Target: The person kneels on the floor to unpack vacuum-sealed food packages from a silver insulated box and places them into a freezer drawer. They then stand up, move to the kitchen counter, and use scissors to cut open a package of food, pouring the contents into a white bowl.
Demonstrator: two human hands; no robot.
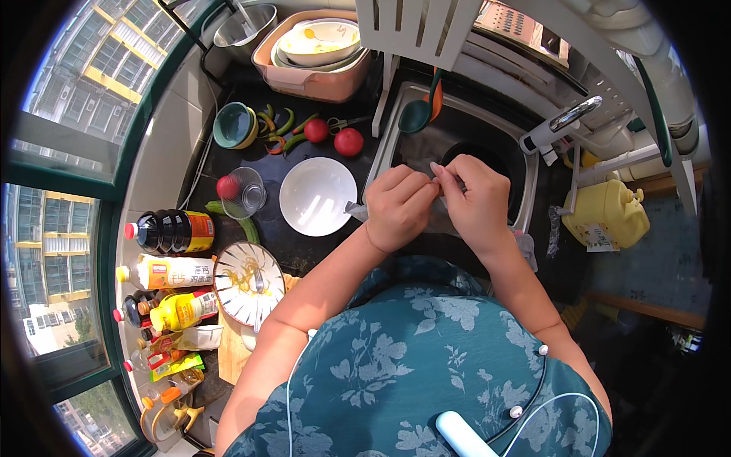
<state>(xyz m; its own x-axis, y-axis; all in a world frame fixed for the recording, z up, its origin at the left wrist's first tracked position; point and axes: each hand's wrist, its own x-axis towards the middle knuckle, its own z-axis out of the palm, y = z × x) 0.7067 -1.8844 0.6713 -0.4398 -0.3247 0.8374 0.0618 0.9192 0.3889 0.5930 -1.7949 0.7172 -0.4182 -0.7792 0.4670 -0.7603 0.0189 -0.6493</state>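
Observation:
My left hand (401, 207) is closed, knuckles up, over the near left edge of the sink (532, 188). A bit of clear plastic film (356, 211) pokes out beside it, over the rim of a white bowl (318, 197). My right hand (478, 200) is bent above the basin, its thumb and forefinger meeting my left fingertips. Whatever lies between those fingertips is hidden or too small to make out. Sunlight falls in the bowl, which has no food in it.
A green ladle (416, 116) hangs over the sink near the faucet (562, 124). Tomatoes (348, 141), peppers, scissors and a drinking glass (244, 194) sit left of the sink. A striped plate (234, 303) overlaps a cutting board (231, 357); several bottles line the window side.

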